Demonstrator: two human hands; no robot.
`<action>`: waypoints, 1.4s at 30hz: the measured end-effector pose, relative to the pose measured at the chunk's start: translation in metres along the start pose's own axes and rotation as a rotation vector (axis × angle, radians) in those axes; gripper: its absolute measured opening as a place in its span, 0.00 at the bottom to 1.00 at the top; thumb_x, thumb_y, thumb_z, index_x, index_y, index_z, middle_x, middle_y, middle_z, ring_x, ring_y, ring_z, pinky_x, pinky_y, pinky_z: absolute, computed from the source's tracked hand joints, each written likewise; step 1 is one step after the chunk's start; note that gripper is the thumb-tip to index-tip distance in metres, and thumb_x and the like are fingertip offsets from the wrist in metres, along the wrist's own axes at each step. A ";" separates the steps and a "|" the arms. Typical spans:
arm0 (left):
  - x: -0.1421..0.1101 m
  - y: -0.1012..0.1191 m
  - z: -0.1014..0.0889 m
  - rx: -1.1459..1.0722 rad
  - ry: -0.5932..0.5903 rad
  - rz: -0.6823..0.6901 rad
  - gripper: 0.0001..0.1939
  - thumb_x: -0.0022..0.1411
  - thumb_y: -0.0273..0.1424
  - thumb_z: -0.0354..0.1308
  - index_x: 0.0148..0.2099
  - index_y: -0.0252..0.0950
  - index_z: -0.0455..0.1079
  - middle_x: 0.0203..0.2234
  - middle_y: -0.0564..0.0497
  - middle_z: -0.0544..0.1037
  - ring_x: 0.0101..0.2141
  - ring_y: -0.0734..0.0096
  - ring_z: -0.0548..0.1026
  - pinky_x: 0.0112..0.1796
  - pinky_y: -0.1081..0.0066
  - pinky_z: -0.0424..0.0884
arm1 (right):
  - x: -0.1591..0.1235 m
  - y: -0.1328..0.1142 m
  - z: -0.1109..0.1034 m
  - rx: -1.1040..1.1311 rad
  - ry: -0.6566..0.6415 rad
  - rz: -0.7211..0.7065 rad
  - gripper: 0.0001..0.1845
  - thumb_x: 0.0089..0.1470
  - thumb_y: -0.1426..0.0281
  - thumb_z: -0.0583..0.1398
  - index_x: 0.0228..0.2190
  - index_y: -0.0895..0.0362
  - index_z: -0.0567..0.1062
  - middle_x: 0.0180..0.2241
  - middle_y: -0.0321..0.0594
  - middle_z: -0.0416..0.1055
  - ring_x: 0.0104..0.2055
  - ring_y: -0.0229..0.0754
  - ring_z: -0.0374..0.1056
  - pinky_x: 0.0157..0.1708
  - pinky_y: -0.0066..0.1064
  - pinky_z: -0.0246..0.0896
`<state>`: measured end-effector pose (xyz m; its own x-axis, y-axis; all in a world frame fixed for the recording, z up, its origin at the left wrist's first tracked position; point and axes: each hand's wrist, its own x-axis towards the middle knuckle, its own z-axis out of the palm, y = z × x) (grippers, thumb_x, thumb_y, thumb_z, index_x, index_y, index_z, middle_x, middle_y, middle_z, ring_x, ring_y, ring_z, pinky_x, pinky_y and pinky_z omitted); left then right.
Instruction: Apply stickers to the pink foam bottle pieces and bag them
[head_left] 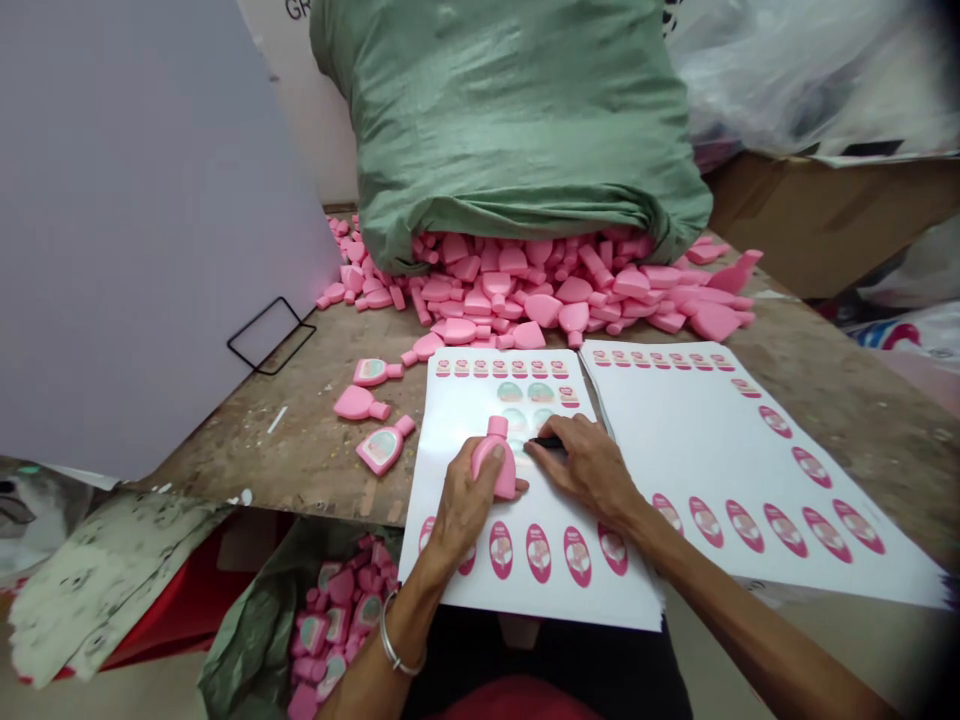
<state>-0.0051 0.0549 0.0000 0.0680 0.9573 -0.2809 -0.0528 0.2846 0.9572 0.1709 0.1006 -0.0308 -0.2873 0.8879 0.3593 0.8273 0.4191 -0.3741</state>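
Observation:
My left hand (466,500) is closed around a small pink bottle (496,460), holding it upright over a white sticker sheet (480,400). My right hand (592,462) rests on the same sheet just right of the bottle, fingers pinched on a thin dark tool (546,441). The sheet carries rows of pink oval labels (538,552) near my wrists and small labels along its top edge. A second sticker sheet (675,440) lies to the right.
A green sack (510,120) spills a heap of pink bottles (540,290) across the back of the worn table (315,440). Three labelled bottles (382,447) lie left of the sheet. A bag of finished bottles (330,630) sits below the table edge. A white board (135,220) stands at left.

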 end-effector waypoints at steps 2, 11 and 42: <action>0.001 -0.002 0.001 -0.029 0.011 0.022 0.22 0.63 0.47 0.50 0.46 0.34 0.65 0.22 0.49 0.77 0.30 0.63 0.79 0.35 0.68 0.73 | 0.000 -0.003 0.001 -0.004 0.047 -0.003 0.10 0.53 0.63 0.60 0.27 0.57 0.70 0.24 0.39 0.70 0.28 0.41 0.62 0.32 0.34 0.54; -0.005 0.002 0.005 -0.491 0.094 -0.040 0.33 0.60 0.55 0.46 0.43 0.27 0.70 0.26 0.42 0.77 0.27 0.64 0.77 0.28 0.68 0.75 | 0.006 -0.034 -0.050 0.595 0.109 0.301 0.15 0.50 0.57 0.62 0.25 0.55 0.69 0.23 0.34 0.66 0.24 0.35 0.60 0.24 0.28 0.57; -0.035 0.022 -0.027 -0.129 -0.071 0.018 0.19 0.59 0.40 0.56 0.48 0.34 0.66 0.40 0.42 0.76 0.36 0.61 0.76 0.40 0.60 0.73 | 0.053 -0.009 -0.023 0.471 0.010 0.360 0.28 0.43 0.50 0.64 0.41 0.54 0.68 0.41 0.45 0.73 0.42 0.47 0.69 0.40 0.38 0.65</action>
<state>-0.0351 0.0293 0.0295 0.1359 0.9578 -0.2535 -0.1816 0.2756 0.9440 0.1596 0.1394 0.0110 -0.0217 0.9889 0.1469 0.5680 0.1331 -0.8122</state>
